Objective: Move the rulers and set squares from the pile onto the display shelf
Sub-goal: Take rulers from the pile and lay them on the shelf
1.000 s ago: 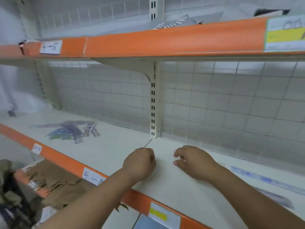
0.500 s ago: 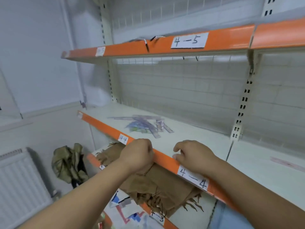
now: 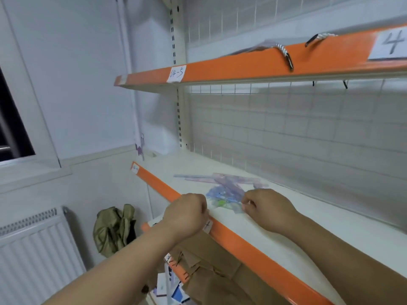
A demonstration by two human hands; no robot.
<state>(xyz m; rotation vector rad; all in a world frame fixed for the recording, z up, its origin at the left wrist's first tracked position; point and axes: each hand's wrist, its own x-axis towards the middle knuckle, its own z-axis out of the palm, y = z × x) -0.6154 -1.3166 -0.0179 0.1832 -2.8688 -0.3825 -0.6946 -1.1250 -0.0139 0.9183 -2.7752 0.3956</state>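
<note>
Beneath the display shelf lies brown cloth.

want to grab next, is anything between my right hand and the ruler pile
Nothing visible does. The right hand sits at the near edge of the pile of translucent purple and blue plastic rulers and set squares, on the white shelf.

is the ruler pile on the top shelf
No, the ruler pile lies on the lower shelf, under the top shelf.
</note>
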